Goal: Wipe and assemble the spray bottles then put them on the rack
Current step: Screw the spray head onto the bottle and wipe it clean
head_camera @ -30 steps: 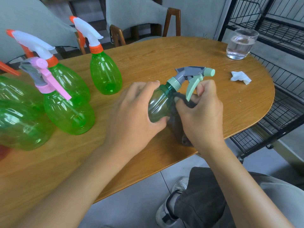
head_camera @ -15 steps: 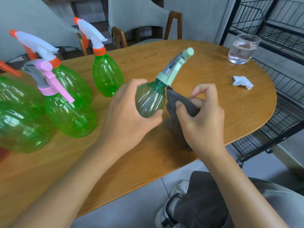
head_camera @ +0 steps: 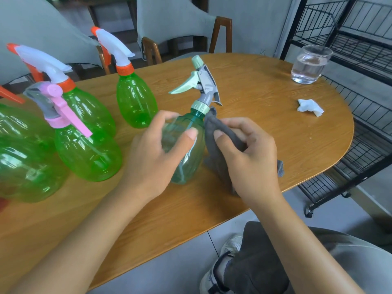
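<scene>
**Teal spray bottle held upright and wiped with a gray cloth**

While our left hand (head_camera: 157, 158) wraps around the belly of a teal spray bottle (head_camera: 188, 153), thumb across its front and fingers curled behind it, the bottle stands upright with its base on the wooden table (head_camera: 265, 132), near the front edge. Its gray trigger head (head_camera: 204, 81) is screwed on with a pale green collar, the pale green nozzle points up and away from us, and the trigger lever juts out to the left.

Our right hand (head_camera: 250, 158) is closed on a bunched gray cloth (head_camera: 216, 141), thumb on top, pressing it against the right side of the bottle just below the neck. The 2 hands sit close together with the bottle between them.

To the left stand several bright green spray bottles. 1 has a pink and gray head (head_camera: 55, 105), and 2 have white heads with orange collars (head_camera: 121, 54), all well apart from the bottle we hold. At the far right of the table we see a glass of water (head_camera: 308, 64) and, nearer, a crumpled white tissue (head_camera: 309, 106). A black wire rack (head_camera: 360, 35) stands just beyond the table's right end. Gray upholstered chairs (head_camera: 169, 24) are behind the table.
</scene>
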### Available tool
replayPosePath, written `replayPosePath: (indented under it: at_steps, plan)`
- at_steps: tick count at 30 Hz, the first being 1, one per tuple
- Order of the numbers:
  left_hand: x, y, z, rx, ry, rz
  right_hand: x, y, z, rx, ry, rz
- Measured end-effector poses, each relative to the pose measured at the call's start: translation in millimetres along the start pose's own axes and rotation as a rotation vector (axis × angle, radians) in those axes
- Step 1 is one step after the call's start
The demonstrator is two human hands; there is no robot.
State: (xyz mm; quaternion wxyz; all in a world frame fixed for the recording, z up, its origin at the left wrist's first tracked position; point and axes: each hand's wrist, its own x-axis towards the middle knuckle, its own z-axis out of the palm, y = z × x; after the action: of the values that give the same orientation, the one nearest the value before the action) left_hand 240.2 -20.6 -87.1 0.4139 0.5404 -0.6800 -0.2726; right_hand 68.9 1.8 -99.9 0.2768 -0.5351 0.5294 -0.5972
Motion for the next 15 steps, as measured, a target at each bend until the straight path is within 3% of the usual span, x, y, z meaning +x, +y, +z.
replayPosePath:
  at_steps: [6, 12, 15]
  plan:
    - [3.3, 4.4, -4.7, -0.040, -0.082, -0.032, 6.6, 3.7, -9.5, 0.004, 0.144, 0.096]
    - [0.6, 5.0, -6.9, -0.065, -0.121, -0.003, 5.9, 3.9, -8.3, -0.104, 0.096, 0.095]
    - [-1.3, 7.0, -5.3, -0.023, -0.142, 0.043, 2.3, 2.9, -3.5, -0.021, 0.108, 0.123]
